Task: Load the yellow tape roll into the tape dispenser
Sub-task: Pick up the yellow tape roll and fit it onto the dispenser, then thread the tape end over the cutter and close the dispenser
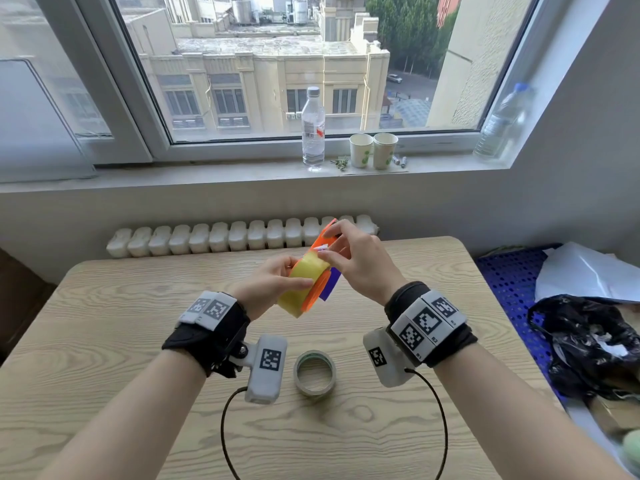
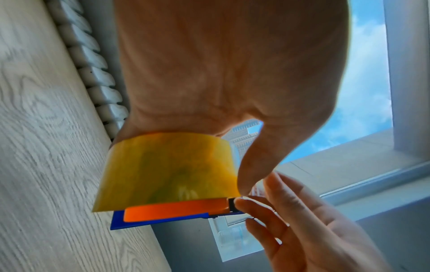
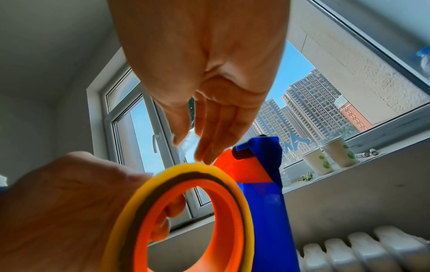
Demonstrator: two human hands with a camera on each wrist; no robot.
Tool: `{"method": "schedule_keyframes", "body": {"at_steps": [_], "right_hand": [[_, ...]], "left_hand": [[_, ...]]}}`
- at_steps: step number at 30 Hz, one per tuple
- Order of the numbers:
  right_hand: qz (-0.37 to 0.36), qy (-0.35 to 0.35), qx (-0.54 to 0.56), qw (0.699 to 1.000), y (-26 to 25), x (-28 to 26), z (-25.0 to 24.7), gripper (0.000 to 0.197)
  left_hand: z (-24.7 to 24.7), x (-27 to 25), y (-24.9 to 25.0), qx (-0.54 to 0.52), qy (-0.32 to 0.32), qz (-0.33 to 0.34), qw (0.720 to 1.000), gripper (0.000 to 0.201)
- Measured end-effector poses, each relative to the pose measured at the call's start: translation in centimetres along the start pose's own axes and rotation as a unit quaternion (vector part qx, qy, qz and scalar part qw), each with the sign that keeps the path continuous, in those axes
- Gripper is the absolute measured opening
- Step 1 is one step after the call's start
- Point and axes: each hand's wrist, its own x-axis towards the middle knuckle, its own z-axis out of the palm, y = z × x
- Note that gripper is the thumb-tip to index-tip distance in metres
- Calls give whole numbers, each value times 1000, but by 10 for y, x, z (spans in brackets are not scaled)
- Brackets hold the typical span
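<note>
Two bare hands raised above a wood-grain table. Left hand has its grip curled round the yellow tape roll, thumb across the front – roll sits on the orange hub of the orange & blue tape dispenser, held in the air. Right hand pinches at the dispenser's top end w/ fingertips, other fingers loose. A clear tape roll lies flat on the table, nearer the person.

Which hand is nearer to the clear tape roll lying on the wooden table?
Neither clearly. Both the left hand and the right hand are raised beyond the clear tape roll, holding the dispenser.
</note>
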Motion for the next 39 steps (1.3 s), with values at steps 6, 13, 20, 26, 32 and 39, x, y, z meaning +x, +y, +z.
{"method": "schedule_keyframes", "body": {"at_steps": [6,13,20,26,32,39], "right_hand": [[9,5,71,997,2,0,5,39],[-76,-55,-59,994,15,-6,21,108],[-73,-52,-25,996,14,-5,20,100],[-68,-48,-18,996,22,-5,14,98],[4,13,31,999,35,-6,3,104],[184,189,259,929,38,10,1,98]], "left_hand": [[-3,-1,6,-70,1,13,997,58],[-5,-3,15,-114,1,35,993,57],[-5,1,16,-147,14,10,989,42],[-8,5,12,-115,106,13,988,31],[-17,9,10,-121,140,25,982,18],[-14,12,8,-138,152,58,977,15]]}}
